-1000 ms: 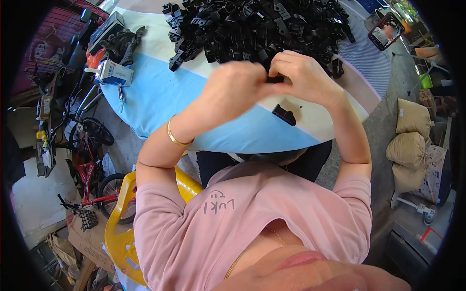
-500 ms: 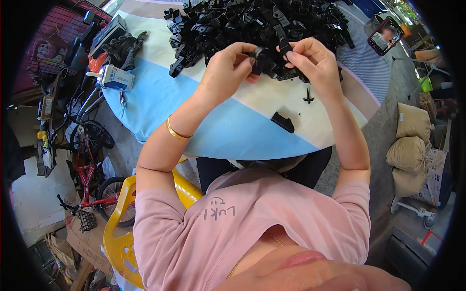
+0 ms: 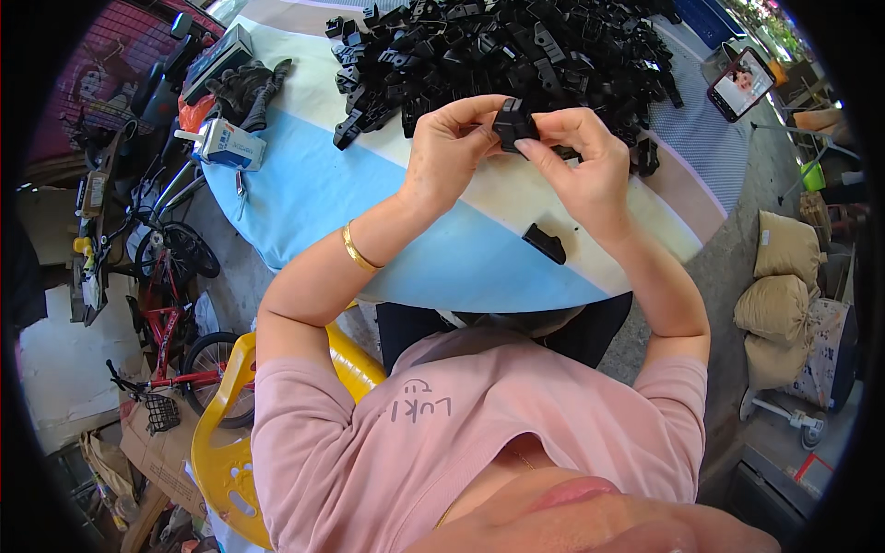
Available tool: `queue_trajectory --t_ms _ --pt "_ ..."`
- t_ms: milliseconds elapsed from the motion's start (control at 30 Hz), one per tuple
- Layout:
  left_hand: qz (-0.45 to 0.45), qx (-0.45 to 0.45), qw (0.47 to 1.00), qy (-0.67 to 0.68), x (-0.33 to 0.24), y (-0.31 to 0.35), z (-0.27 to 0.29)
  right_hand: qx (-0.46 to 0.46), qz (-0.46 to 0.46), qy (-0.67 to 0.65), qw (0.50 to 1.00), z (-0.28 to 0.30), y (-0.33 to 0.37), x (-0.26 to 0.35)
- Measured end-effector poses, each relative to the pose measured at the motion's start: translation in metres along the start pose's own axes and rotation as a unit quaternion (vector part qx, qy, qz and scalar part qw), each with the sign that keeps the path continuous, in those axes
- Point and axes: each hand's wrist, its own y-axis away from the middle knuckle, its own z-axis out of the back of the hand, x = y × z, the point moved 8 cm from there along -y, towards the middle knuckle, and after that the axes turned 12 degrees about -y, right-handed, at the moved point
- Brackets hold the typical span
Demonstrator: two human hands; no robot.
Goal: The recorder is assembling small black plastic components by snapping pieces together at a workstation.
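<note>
A small black plastic part (image 3: 513, 125) with a blocky shape is held up between both hands, just in front of a large heap of black plastic parts (image 3: 442, 60). My left hand (image 3: 450, 152) pinches it from the left with thumb and fingers. From the right, my right hand (image 3: 587, 170) grips its edge, the thumb laid against the near side. A single black part (image 3: 545, 243) lies apart on the cloth, nearer to me. Fingers cover some of the held part, so its full shape cannot be made out.
The round table has a striped cloth (image 3: 323, 212). On its left are a white-and-blue box (image 3: 232, 146), dark gloves (image 3: 249, 92) and another box (image 3: 218, 63). A phone (image 3: 740, 85) stands at the right edge. A yellow chair (image 3: 226, 452), a red bicycle (image 3: 164, 336) and sacks (image 3: 779, 304) surround it.
My hands have come together on one black part, where they were apart with dark pieces. The right hand moved nearer, and the small cross-shaped black piece on the cloth no longer shows.
</note>
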Motion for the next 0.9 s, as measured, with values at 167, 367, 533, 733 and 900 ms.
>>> queue_trajectory --t_ms 167,367,533,733,900 --pt "-0.059 0.027 0.998 0.01 -0.014 0.008 -0.011 -0.019 0.115 0.131 0.985 -0.002 0.003 0.017" --pt "-0.018 0.058 0.992 -0.111 -0.013 0.008 -0.007 0.019 0.127 0.123 0.984 -0.006 -0.002 0.026" --pt "-0.081 0.086 0.991 -0.07 -0.03 0.015 -0.018 -0.046 0.024 -0.008 0.999 0.046 -0.022 -0.009" --pt "-0.227 0.177 0.85 -0.442 -0.027 0.044 -0.053 0.146 0.115 0.171 0.968 0.017 -0.02 0.001" --pt "-0.316 0.19 0.806 -0.463 -0.033 0.051 -0.057 0.203 0.159 0.245 0.935 -0.009 -0.008 0.001"
